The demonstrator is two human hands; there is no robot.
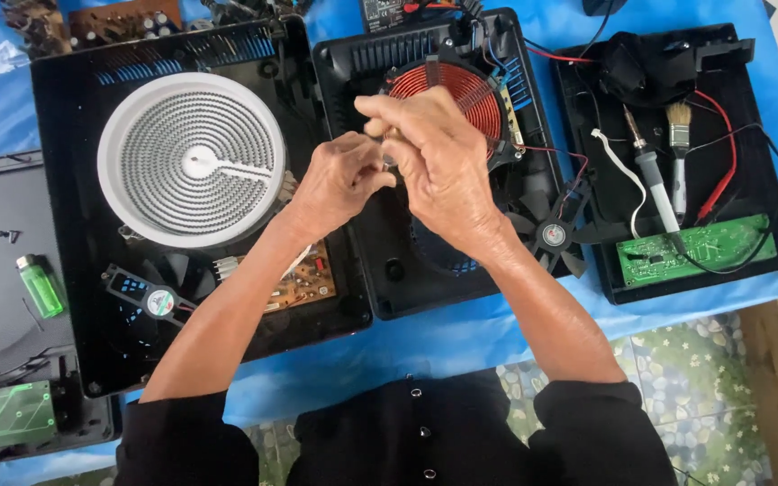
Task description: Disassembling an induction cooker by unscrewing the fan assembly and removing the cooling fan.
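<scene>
a copper-red coil (461,90) is seen behind the hands. a white ribbed heating disc (191,160) and a green lighter (40,285) are found to their left.

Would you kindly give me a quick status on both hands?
Left hand and right hand pinched together on something small, hidden. Both above the copper coil in the open black casing. Nothing between them.

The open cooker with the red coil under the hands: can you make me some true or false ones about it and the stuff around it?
1. Both hands, left hand and right hand, meet above the copper-red round coil. True.
2. The white ribbed round heating plate lies right of the coil. False: it lies left.
3. The green plastic lighter sits in the right tray. False: it lies at far left.
4. A wooden-handled paintbrush rests in the right black tray. True.
</scene>
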